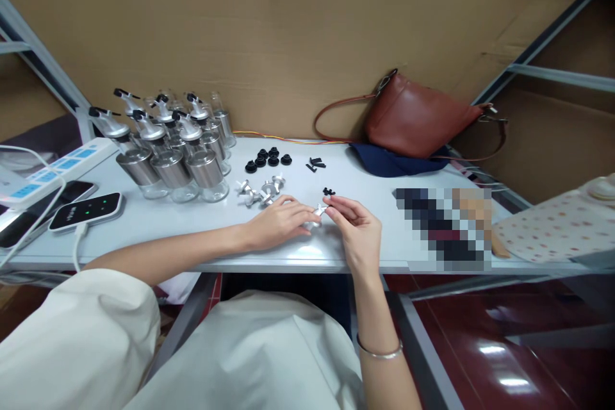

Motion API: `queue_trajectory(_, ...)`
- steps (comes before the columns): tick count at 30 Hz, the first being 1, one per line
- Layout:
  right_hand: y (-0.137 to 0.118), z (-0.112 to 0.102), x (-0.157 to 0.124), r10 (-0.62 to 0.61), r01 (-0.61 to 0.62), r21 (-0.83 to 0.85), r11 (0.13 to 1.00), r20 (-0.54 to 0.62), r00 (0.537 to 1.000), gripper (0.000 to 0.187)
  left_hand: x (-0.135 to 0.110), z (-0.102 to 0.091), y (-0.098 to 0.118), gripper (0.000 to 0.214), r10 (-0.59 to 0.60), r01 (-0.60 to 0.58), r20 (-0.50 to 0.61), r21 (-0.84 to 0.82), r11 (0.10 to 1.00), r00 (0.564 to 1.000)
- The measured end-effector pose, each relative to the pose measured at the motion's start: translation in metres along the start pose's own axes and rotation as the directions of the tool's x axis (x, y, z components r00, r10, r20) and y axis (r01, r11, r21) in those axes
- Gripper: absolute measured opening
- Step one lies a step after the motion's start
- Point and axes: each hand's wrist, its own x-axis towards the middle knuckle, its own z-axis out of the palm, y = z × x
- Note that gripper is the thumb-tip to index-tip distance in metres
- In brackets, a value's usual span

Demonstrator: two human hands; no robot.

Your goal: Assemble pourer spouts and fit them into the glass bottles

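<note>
Together, my left hand [281, 222] and right hand [356, 229] pinch a small silver spout [319, 210] in their fingers [302, 211] over the desk [192, 225].

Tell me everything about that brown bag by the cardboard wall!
The reddish-brown leather-looking shoulder bag slumps at the back of the pale grey table, by the brown cardboard wall. It looks soft, with a metal ring and thin straps looping out both sides. It rests on a dark blue cloth.

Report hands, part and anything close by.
Both shut: left hand and right hand pinch one spout over the table. Close by: black bits beyond right hand, spare spouts beyond left hand, bottles far left.
</note>
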Motion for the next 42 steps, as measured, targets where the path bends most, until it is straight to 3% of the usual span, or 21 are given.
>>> queue_trajectory(14, -0.0013, -0.0039, 0.0011, -0.011, 0.013, -0.056, 0.998, 0.041, 0.999, 0.019, -0.0011, -0.0014, -0.0005, 0.024, 0.006, -0.003, 0.058, -0.055, 0.998, 0.998)
queue_trajectory(25, 0.0017, -0.0024, -0.0049, -0.193, 0.201, -0.153, 0.968, 0.067, 0.979, 0.012, -0.0009, -0.0011, 0.0004, 0.025, -0.025, 0.029, 0.095, -0.038, 0.999, 0.995)
queue_trajectory(36, 0.0011, -0.004, -0.0073, -0.219, 0.262, -0.206, 0.943, 0.209, 0.953, 0.021, -0.0007, -0.0003, 0.0005, 0.028, 0.022, -0.02, 0.079, -0.032, 0.999, 0.997)
queue_trajectory(42, -0.0011, -0.0018, -0.0063, -0.087, 0.084, 0.021, 0.996, 0.181, 0.98, 0.029, 0.0001, -0.0013, 0.0014, 0.026, -0.003, 0.006, 0.075, -0.047, 0.999, 0.997)
